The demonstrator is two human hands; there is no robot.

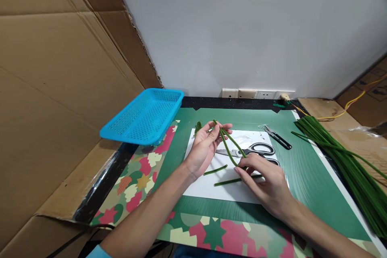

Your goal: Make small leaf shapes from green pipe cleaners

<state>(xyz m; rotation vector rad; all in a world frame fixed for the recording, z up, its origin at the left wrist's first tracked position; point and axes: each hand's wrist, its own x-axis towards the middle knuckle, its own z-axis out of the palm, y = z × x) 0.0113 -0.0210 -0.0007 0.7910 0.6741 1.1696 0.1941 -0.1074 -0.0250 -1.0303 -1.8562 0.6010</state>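
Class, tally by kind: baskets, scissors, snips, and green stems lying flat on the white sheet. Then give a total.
Baskets: 1
Scissors: 1
Snips: 1
Flat stems: 2
Total: 5

I've got a blue basket (142,117) propped on the cardboard (60,68) at left, tilted. Scissors (250,150) lie on the white sheet (205,187), black snips (278,137) just beyond on the green mat (302,177). Bundle of green stems (347,157) far right on the worktop, wall sockets (256,94) behind.
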